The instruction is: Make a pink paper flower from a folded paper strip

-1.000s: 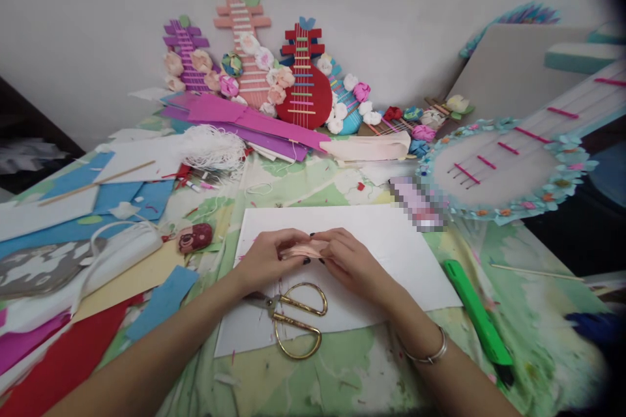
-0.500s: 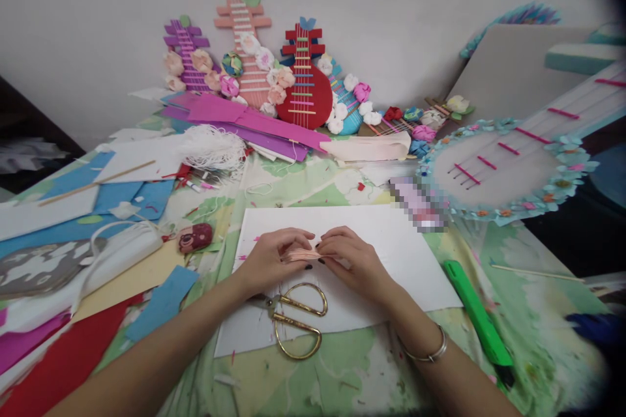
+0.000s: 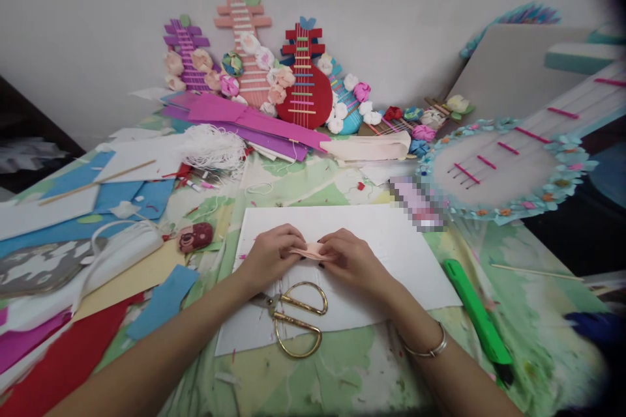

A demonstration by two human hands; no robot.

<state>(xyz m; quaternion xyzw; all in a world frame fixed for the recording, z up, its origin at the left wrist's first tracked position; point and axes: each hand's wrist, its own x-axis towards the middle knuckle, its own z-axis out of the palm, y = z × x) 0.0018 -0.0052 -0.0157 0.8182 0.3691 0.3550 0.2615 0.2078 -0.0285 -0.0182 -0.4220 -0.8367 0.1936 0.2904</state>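
Note:
Between my two hands is a small folded stack of peach-coloured crepe paper (image 3: 313,250). My left hand (image 3: 278,251) pinches its left end, and my right hand (image 3: 349,257) pinches the right end. Both hands are just over a white board (image 3: 411,260) lying on the table. Close below my left hand, gold-handled scissors (image 3: 297,319) rest on the board's front edge, handles toward the right. Several pink scraps lie near the board's left side. My fingertips partly hide the paper's ends.
A green utility knife (image 3: 476,319) lies right of the board. Decorated paper lutes (image 3: 306,94) lean on the wall, and a larger flowered one (image 3: 508,169) stands at right. Coloured sheets (image 3: 163,300), white string (image 3: 212,150) and a white bag (image 3: 122,257) crowd the left.
My fingers have shifted on the peach paper, and more of its middle shows between them. My left hand has lowered its raised fingers. The scissors and board stay in place.

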